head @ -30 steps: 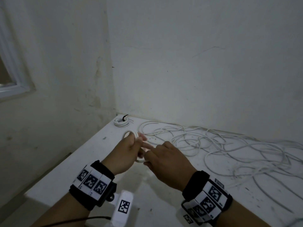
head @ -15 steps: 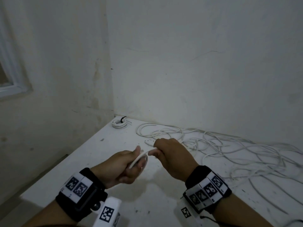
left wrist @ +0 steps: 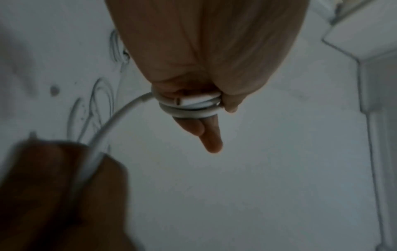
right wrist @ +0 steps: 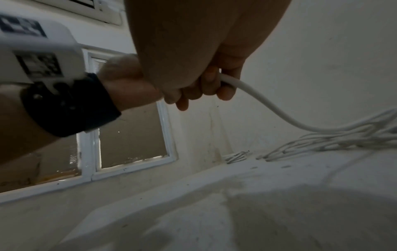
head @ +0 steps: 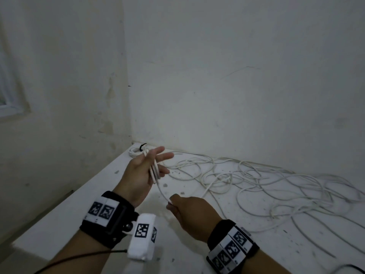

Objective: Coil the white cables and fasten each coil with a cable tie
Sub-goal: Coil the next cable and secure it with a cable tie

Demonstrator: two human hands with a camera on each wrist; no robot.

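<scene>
Winding of the second coil under way. The left hand is being held up with its fingers straight and spread; a few turns of white cable are sitting wrapped around those fingers, and in the left wrist view the thumb looks to be pressing the turns, with a plug end tucked among them, against the fingers. From this small coil a single strand is running down and toward the person to the right hand, which is closing its fingers around the strand and holding it a short way below the left palm. In the right wrist view the cable is leaving the curled fingers and trailing off, beyond the right hand, into the loose cable pile, which is lying spread over the white table. Just past the left fingertips, in the corner by the wall, one finished coil is lying flat with a black cable tie around it. Judgement on progress: one coil is done and fastened; the present one is only beginning, with a few turns on and much slack still feeding from the pile. How many separate cables are making up the pile cannot be told, as the strands are overlapping. No spare ties are showing in any view. Remaining, as I judge it: finish winding, tie off, then repeat for whatever the pile is holding.
</scene>
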